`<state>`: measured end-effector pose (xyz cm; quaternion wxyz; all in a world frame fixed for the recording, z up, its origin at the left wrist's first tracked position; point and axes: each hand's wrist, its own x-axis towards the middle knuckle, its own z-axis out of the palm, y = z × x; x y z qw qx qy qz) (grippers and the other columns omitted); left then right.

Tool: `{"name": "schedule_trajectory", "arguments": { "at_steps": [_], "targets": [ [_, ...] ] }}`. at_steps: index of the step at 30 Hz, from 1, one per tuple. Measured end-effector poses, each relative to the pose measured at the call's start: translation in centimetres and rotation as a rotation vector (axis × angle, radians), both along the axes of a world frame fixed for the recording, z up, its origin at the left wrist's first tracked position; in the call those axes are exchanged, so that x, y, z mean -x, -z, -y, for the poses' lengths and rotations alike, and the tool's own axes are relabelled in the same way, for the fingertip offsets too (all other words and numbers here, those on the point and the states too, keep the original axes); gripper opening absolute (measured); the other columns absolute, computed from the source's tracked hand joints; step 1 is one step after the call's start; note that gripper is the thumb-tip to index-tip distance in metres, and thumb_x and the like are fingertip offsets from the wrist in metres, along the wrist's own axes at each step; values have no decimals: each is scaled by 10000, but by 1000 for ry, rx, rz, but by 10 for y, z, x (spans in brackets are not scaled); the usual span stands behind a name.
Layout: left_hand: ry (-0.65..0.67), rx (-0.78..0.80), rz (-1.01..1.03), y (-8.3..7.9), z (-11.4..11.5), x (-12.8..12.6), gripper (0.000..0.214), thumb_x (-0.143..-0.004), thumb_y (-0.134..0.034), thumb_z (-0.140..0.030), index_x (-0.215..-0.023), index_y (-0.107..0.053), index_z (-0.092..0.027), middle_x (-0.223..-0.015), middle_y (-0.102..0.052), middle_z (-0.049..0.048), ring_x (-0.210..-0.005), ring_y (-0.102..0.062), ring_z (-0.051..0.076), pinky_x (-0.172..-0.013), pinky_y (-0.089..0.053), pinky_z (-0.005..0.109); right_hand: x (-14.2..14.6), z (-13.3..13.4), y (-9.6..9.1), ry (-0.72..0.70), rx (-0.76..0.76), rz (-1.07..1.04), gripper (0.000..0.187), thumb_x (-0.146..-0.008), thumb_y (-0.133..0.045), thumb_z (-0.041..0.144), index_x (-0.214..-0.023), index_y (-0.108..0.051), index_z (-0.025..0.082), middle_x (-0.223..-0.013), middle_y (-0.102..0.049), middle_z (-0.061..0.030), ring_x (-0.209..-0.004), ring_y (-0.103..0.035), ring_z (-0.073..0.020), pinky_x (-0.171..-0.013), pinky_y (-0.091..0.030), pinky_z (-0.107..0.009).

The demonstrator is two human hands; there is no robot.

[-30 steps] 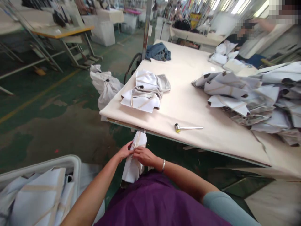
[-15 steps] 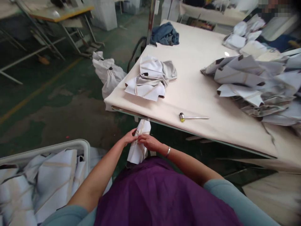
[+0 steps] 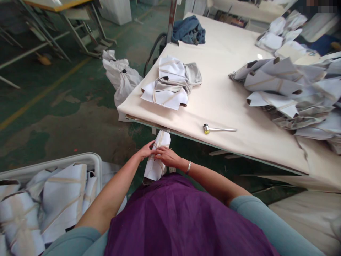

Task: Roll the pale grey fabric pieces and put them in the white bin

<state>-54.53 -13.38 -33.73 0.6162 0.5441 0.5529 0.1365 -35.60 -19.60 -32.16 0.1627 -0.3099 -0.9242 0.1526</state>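
Note:
A white fabric piece with tan strips (image 3: 155,169) hangs just below the front edge of the cream-topped table (image 3: 226,96), its upper end out of sight behind the edge. My left hand (image 3: 146,150) grips its left side, and my right hand (image 3: 166,156), with a silver bangle on the wrist, presses across its front. On the tabletop a folded stack of similar white and grey fabric (image 3: 170,84) lies ahead of my hands. A small mallet with a yellow head (image 3: 206,128) lies to the right of that stack. A large heap of the same fabric pieces (image 3: 287,90) covers the right side.
A white-railed bin (image 3: 53,164) full of fabric pieces stands at my lower left. A tied white sack (image 3: 121,79) stands beyond the table's left corner. A blue denim bundle (image 3: 188,31) lies at the far end. A co-worker's sleeve (image 3: 318,26) shows top right, behind more fabric.
The view has tilted lower, so the table and my hands sit higher in the picture. Both hands stay on the white fabric piece, shifting only slightly along it.

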Motion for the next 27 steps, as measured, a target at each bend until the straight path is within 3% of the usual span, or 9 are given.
{"name": "schedule_trajectory", "arguments": {
  "at_steps": [6,9,12,16,20,23,27],
  "targets": [
    [-52,-72,56,7,22,8,915,-739,-701,-470,-1488,-296,-134,-1408,-492,184,-1253,-505,294,-1063,-394,410,-13,24,11,-1,-9,48,449,-926,-464,138,-1357,-494,260,-1353,-546,-66,-1295,-421,-209,-1158,-236,-470],
    [-53,-122,58,14,36,14,962,-707,-719,-499,-1488,-288,-137,-1473,-428,170,-1303,-465,302,-1088,-378,415,-17,32,17,26,19,60,507,-921,-470,154,-1419,-422,237,-1415,-494,-87,-1358,-360,-215,-1174,-215,-471],
    [-42,-185,8,16,42,15,891,-718,-692,-495,-1453,-355,-122,-1454,-456,168,-1293,-479,305,-1093,-375,427,-17,35,23,43,47,58,569,-903,-474,129,-1452,-372,237,-1465,-445,-89,-1388,-326,-208,-1179,-217,-459],
    [-11,-243,-54,9,45,12,833,-743,-657,-458,-1444,-373,-107,-1452,-461,166,-1318,-454,299,-1127,-329,417,-18,34,27,77,60,56,568,-896,-469,99,-1432,-405,275,-1451,-465,-71,-1350,-391,-192,-1180,-217,-458],
    [56,-176,-62,-2,58,17,915,-679,-687,-311,-1473,-301,-71,-1473,-429,176,-1346,-415,313,-1145,-304,409,-20,31,27,87,45,47,532,-912,-451,94,-1399,-446,309,-1418,-505,-52,-1304,-458,-182,-1186,-179,-486],
    [58,-152,-78,-3,79,29,930,-613,-691,-207,-1461,-326,-90,-1471,-432,168,-1351,-404,317,-1157,-279,426,-20,31,27,92,38,45,517,-910,-470,98,-1376,-471,321,-1398,-527,-48,-1282,-484,-185,-1181,-172,-498],
    [6,-101,-123,0,115,53,901,-590,-720,-226,-1423,-392,-131,-1471,-430,166,-1355,-394,331,-1157,-263,475,-23,35,25,92,39,40,508,-913,-467,99,-1373,-471,314,-1402,-527,-47,-1267,-496,-188,-1172,-175,-501]
  ]
}}
